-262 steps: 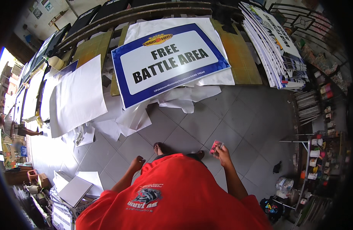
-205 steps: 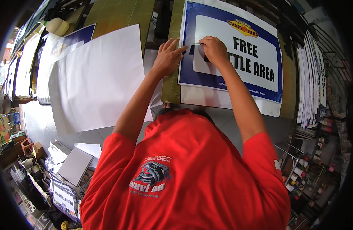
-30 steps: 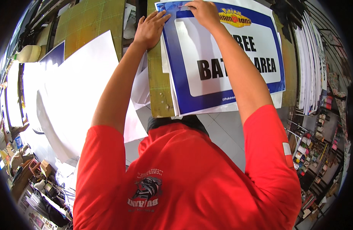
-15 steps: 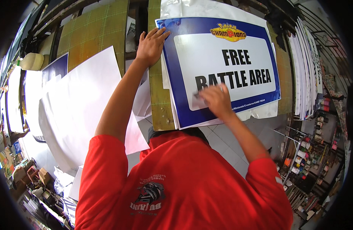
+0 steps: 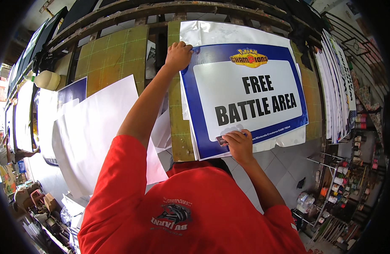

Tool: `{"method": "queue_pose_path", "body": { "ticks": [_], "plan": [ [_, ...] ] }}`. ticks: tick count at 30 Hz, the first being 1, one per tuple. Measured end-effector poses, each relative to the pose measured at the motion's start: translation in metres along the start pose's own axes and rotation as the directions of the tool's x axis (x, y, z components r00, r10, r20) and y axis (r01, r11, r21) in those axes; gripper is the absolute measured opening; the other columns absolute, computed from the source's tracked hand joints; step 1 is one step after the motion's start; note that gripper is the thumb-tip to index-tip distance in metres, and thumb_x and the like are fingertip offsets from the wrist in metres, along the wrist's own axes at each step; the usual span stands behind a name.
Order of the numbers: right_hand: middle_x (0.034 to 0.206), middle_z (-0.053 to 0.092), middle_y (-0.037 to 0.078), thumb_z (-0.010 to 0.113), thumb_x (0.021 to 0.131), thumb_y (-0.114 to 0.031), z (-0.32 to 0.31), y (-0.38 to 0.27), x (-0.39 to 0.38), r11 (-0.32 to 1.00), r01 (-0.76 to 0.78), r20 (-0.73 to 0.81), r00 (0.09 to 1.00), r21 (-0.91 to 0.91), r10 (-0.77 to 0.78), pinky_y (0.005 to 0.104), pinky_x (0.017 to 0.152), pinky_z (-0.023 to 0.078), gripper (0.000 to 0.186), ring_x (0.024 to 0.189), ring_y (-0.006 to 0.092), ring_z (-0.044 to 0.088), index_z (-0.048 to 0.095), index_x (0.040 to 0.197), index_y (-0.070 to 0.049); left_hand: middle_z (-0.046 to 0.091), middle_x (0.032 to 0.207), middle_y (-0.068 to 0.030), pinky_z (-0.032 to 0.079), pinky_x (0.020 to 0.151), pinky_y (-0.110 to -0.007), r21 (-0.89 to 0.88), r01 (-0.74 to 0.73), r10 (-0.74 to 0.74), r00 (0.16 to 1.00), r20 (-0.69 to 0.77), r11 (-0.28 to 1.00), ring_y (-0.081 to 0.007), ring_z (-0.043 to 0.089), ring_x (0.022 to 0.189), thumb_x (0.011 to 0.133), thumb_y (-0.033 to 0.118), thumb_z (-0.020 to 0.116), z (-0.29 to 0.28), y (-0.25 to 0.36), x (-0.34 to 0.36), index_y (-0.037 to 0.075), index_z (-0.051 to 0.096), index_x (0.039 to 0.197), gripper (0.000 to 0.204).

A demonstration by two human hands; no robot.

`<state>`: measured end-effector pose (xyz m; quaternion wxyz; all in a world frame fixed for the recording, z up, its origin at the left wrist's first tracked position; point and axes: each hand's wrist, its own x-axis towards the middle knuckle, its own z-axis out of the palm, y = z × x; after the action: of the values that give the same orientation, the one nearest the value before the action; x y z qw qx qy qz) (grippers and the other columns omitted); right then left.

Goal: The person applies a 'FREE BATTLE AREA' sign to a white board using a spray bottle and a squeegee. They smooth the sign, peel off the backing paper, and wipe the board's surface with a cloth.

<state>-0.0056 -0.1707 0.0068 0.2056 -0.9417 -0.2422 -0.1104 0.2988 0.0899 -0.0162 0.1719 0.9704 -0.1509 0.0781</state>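
A large printed sign sheet [image 5: 250, 95], white in the middle with a blue border, black lettering and a yellow emblem, lies flat on a board. My left hand [image 5: 178, 56] is at its far left corner, fingers drawn together and pinching the edge. Near the sheet's lower border, my right hand [image 5: 240, 147] grips a small, flat, card-like piece [image 5: 222, 141] and presses it on the surface. Most of that piece is covered by my fingers. Beneath the sign, larger white sheeting [image 5: 229, 33] sticks out at the far and right sides.
Green-yellow gridded boards [image 5: 112, 59] rest across a dark slatted frame [image 5: 169, 10]. To the left hang a big pale sheet [image 5: 97, 131] and a cream bottle [image 5: 47, 79]. Stacked panels [image 5: 334, 80] stand at right, beside a metal rack [image 5: 330, 186] of small containers.
My left hand has gone from spread fingers to a closer pinch at the corner. My right hand has stopped blurring, and the card-like piece now shows near the lower border. The view has tilted.
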Motion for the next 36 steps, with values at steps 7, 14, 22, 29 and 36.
{"method": "queue_pose_path", "body": {
  "ticks": [7,14,22,29,36],
  "plan": [
    [0.094,0.068,-0.002,0.066,0.074,-0.001,-0.008,0.003,0.013,0.999,-0.012,0.120,0.993,-0.030,0.015,0.0423,0.096,0.035,0.022,0.093,0.0150,0.062,0.067,0.093,-0.013,0.051,0.126,-0.0159,0.030,0.107,-0.048,0.029,-0.045,0.047,0.996,-0.081,0.999,-0.0347,0.043,0.123,0.091,0.034,0.054,0.008,0.004,-0.016,0.012,0.055,0.127,0.042],
    [0.098,0.068,0.000,0.056,0.087,-0.012,-0.001,0.095,0.160,0.981,0.017,-0.069,0.997,-0.191,-0.031,0.0453,0.099,0.036,0.017,0.095,0.0205,0.061,0.068,0.097,-0.016,0.037,0.145,-0.0218,0.015,0.114,-0.054,-0.018,-0.024,0.022,0.994,-0.105,1.000,-0.0381,0.027,0.139,0.093,0.042,0.050,0.015,0.015,-0.033,0.007,0.043,0.140,0.059],
    [0.089,0.069,0.001,0.053,0.085,-0.014,0.040,0.141,0.225,0.993,-0.054,-0.070,0.996,-0.103,0.047,0.0413,0.094,0.037,0.019,0.092,0.0195,0.064,0.071,0.090,-0.018,0.042,0.143,-0.0184,0.020,0.113,-0.052,0.055,-0.036,0.042,0.994,-0.102,0.998,-0.0351,0.033,0.136,0.093,0.037,0.050,0.017,0.016,-0.028,0.011,0.046,0.139,0.053],
    [0.090,0.070,-0.004,0.068,0.077,-0.009,-0.016,0.107,0.048,0.981,0.092,0.052,0.995,-0.168,-0.084,0.0400,0.095,0.038,0.016,0.091,0.0153,0.064,0.069,0.090,-0.017,0.046,0.139,-0.0169,0.025,0.110,-0.053,0.072,-0.118,0.130,0.971,-0.202,0.990,-0.0350,0.038,0.133,0.095,0.039,0.048,0.033,0.003,-0.032,0.012,0.049,0.136,0.050],
    [0.093,0.067,-0.005,0.064,0.078,-0.009,-0.067,0.065,-0.080,0.993,-0.056,0.226,0.971,-0.099,0.078,0.0418,0.100,0.036,0.016,0.096,0.0122,0.062,0.069,0.092,-0.016,0.044,0.141,-0.0163,0.022,0.112,-0.051,0.064,-0.096,0.106,0.978,-0.181,0.993,-0.0339,0.035,0.135,0.095,0.041,0.047,0.033,0.004,-0.029,0.013,0.048,0.138,0.051]
  ]
}}
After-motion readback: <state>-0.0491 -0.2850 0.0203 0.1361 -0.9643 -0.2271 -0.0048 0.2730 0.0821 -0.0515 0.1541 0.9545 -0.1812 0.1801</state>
